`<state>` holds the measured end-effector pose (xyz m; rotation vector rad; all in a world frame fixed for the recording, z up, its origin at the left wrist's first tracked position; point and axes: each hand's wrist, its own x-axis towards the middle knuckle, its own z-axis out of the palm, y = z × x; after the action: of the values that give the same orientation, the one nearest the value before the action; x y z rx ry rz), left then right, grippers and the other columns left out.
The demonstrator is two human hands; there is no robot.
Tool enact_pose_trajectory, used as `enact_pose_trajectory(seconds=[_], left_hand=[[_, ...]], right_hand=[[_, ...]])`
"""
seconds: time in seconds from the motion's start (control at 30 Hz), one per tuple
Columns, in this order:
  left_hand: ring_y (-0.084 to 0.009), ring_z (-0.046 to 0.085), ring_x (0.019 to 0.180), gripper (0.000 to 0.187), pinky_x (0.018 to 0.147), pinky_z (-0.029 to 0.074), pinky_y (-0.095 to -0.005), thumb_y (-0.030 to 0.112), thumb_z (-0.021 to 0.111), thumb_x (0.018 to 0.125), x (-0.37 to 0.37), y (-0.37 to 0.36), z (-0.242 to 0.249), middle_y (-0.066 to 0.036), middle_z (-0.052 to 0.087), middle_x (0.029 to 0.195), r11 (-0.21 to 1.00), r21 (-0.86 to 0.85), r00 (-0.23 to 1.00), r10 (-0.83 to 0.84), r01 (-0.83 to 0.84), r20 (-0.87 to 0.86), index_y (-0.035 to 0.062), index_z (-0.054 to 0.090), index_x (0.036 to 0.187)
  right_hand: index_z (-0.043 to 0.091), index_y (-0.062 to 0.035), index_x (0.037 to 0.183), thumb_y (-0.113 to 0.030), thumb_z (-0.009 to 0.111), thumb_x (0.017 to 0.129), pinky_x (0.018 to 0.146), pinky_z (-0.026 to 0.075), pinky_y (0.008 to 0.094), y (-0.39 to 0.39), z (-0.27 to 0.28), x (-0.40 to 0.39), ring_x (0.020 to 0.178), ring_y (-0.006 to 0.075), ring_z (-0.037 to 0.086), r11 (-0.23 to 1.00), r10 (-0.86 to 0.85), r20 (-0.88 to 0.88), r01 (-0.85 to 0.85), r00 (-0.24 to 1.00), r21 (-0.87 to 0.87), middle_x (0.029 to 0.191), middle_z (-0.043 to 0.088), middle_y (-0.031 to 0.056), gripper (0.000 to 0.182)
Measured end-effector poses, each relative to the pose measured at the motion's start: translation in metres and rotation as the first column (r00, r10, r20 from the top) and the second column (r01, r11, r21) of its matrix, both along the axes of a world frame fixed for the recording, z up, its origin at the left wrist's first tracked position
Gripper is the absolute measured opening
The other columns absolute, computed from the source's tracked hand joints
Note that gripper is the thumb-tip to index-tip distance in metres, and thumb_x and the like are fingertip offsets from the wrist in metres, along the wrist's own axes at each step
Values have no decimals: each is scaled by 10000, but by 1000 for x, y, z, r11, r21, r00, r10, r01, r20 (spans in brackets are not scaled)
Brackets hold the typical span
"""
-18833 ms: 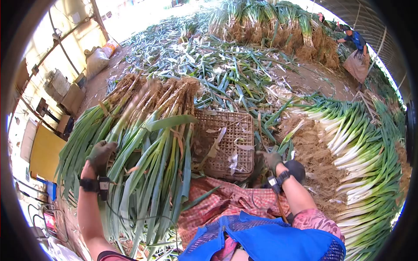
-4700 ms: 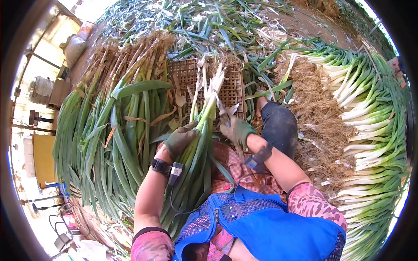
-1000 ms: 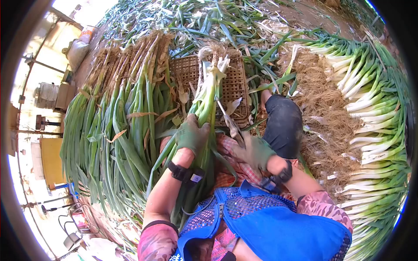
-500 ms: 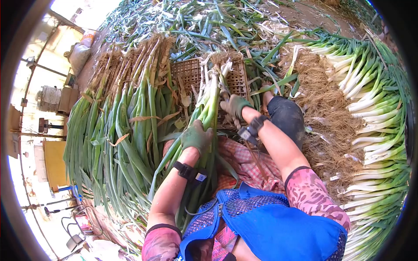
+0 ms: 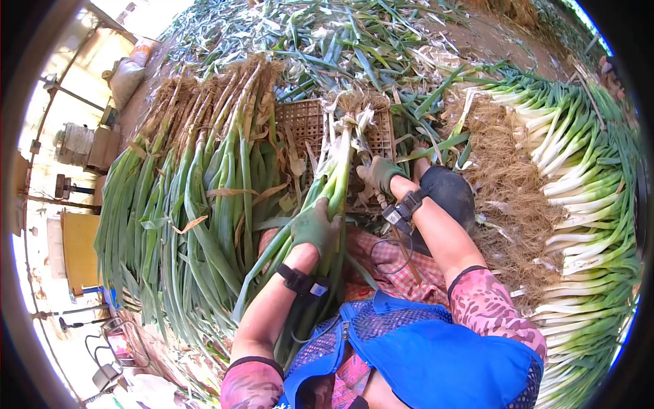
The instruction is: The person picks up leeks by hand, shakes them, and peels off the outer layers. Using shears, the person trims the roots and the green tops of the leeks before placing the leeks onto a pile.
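- Left hand (image 5: 314,228): grip clamped around leafy green onions (image 5: 336,178).
- Right hand (image 5: 380,175): grip closed on a nozzle tool (image 5: 383,201).
- Loosened skin (image 5: 366,119) leaves white stems partly bare.

Lettering: none legible | left glove (image 5: 315,228), back: faint dark marks, unreadable | left wrist unit (image 5: 317,290): pale label, too small to read | blue vest (image 5: 436,354), lower edge: white marks, cut off, unreadable
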<state>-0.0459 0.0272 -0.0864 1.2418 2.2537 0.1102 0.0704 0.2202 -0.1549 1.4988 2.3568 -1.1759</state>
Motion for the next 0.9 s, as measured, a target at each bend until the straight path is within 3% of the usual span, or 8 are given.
enact_pose_trajectory(seconds=[0.27,0.47,0.6,0.67,0.73,0.77,0.8,0.9], left_hand=[[-340,698,926,296,742,545,-485,237,595,852,22,13,1,-197,699,986,991,-93,988,-102,91,-116,54,537,1077],[-405,660,960,384,832,510,-516,330,581,863,11,11,4,-221,676,1009,994,-93,998,-63,60,-26,30,531,1098],[-425,642,969,501,836,498,-505,421,599,862,-15,-3,21,-256,668,1017,994,-44,989,-92,98,113,40,551,1183],[-289,677,918,383,821,523,-385,390,609,879,-67,-6,25,-201,689,1006,999,-17,937,-32,41,349,50,674,1043],[-205,675,848,237,770,520,-330,240,631,889,-133,-10,13,-158,699,917,871,433,959,133,-235,252,34,695,987],[-244,671,874,346,789,518,-362,312,673,864,-165,-6,28,-147,700,985,847,395,931,284,-357,231,48,665,1088],[-300,655,974,505,851,510,-411,399,697,838,-178,4,55,-153,678,1106,926,259,903,341,-274,-263,43,608,1185],[-343,596,1149,668,942,493,-399,510,704,788,-232,13,-27,-223,602,1252,936,352,559,274,33,-783,13,571,1215]], right_hand=[[657,64,1089,-465,588,829,928,499,452,-25,12,11,1054,411,639,996,94,68,-95,993,1,1051,651,320,593],[601,57,1195,-473,607,833,920,503,452,-18,2,3,1068,408,638,992,113,156,-121,981,46,1090,658,295,642],[622,63,1150,-479,610,840,923,501,451,-8,7,0,1079,409,631,988,149,134,-152,980,11,1091,651,306,624],[651,72,1078,-494,610,844,933,496,454,-17,11,6,1075,409,631,974,225,77,-225,971,-14,1076,650,310,614],[621,69,1131,-485,598,855,956,487,460,-30,23,8,1105,414,614,982,186,102,-187,977,3,1121,635,312,620],[611,67,1148,-478,594,858,962,485,462,-36,26,8,1118,417,607,984,168,120,-175,978,45,1139,628,313,618],[594,56,1177,-486,589,856,971,479,459,-37,19,8,1132,420,600,984,173,125,-177,977,22,1169,617,312,630],[592,49,1184,-509,589,849,972,479,457,-45,28,0,1125,420,604,990,142,141,-141,980,-15,1171,619,307,651]])
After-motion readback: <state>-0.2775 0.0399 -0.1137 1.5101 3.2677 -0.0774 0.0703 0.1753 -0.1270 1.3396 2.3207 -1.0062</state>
